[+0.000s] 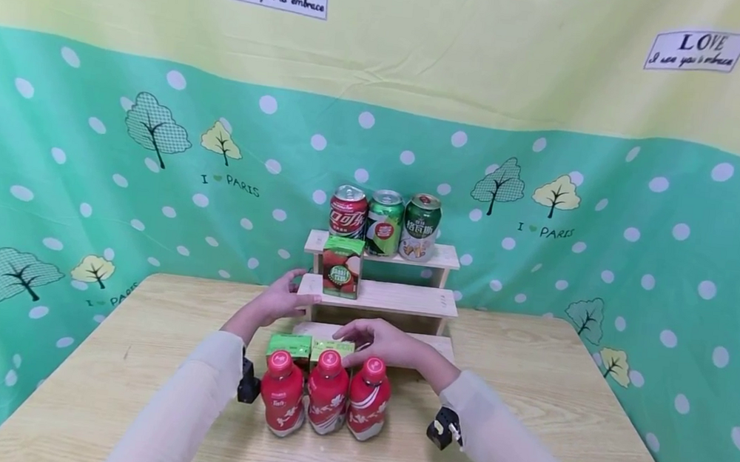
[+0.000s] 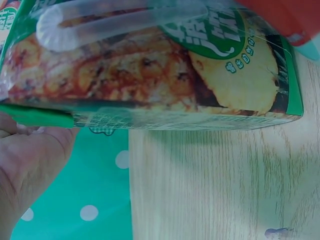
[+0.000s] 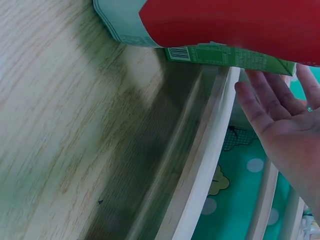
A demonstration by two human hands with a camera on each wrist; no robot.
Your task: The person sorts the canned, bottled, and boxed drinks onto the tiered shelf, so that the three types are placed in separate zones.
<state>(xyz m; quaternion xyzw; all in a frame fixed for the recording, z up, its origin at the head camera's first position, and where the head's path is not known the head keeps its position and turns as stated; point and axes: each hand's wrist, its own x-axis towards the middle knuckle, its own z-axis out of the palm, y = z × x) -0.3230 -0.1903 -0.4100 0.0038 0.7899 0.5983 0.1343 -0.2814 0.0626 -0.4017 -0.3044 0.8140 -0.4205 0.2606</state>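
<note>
At the left end of the middle step of a wooden shelf (image 1: 397, 297), my left hand (image 1: 279, 300) grips the board with its thumb in front. My right hand (image 1: 386, 343) holds the yellow-green topped juice carton (image 1: 332, 346), its fingers at the far side and thumb at the near side. In the right wrist view, the fingers (image 3: 272, 97) pass behind that carton's green side (image 3: 240, 56). Left of it stands a green-topped juice carton (image 1: 290, 342), whose pineapple picture fills the left wrist view. A lychee juice carton (image 1: 342, 268) stands on the middle step.
Three red bottles (image 1: 327, 398) stand in a row in front of the cartons, close under my right hand. On the top step stand a red can (image 1: 348, 214), a green can (image 1: 384, 225) and a dark green can (image 1: 420, 228). A polka-dot cloth (image 1: 215, 171) hangs behind the wooden table (image 1: 515, 394).
</note>
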